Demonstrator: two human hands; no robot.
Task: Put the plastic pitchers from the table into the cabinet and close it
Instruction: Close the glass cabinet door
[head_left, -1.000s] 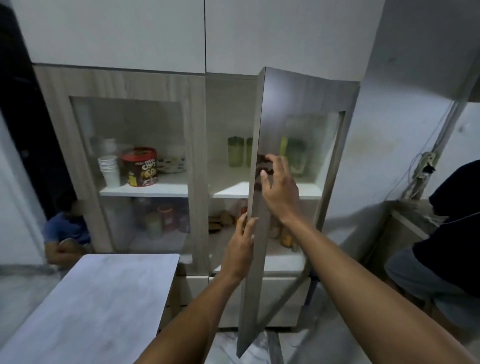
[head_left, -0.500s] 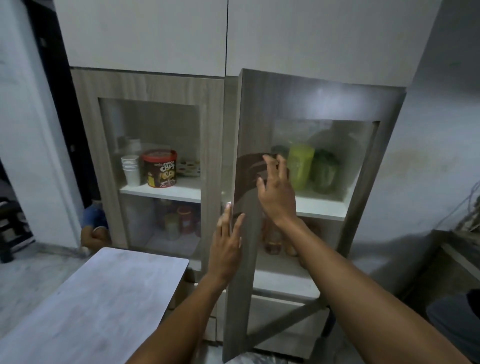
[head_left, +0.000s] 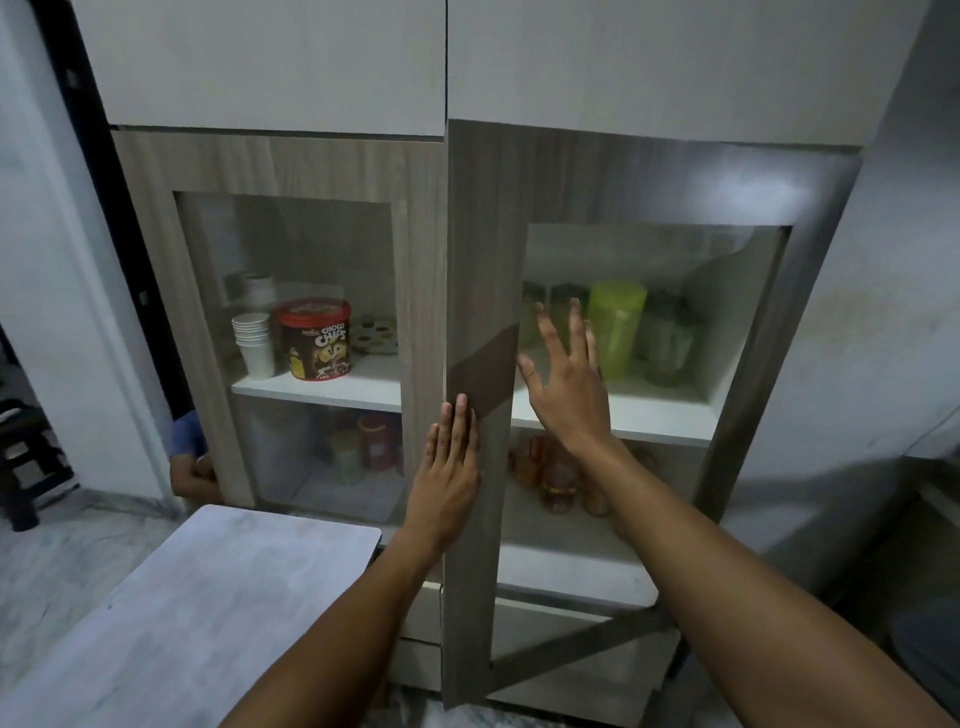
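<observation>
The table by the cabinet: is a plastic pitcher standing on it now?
No. The table top shows bare, and the green pitchers stand on the shelf behind the right door's glass.

Frosted door glass (head_left: 727, 291) blurs the green pitchers (head_left: 618, 327).

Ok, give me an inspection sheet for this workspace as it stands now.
Surface: table at lower left, nothing on it.
Job's things: green pitchers on the upper right shelf behind the glass; right cabinet door nearly shut, its edge proud of the left door.
Clutter: stack of paper cups, cereal tub, jars on the lower shelves.
Grippers: left hand flat on the door frame; right hand open, fingers spread on the glass.
Cables: nothing seen.
Surroundings: white upper cabinets, tiled floor, another person partly visible at left.
</observation>
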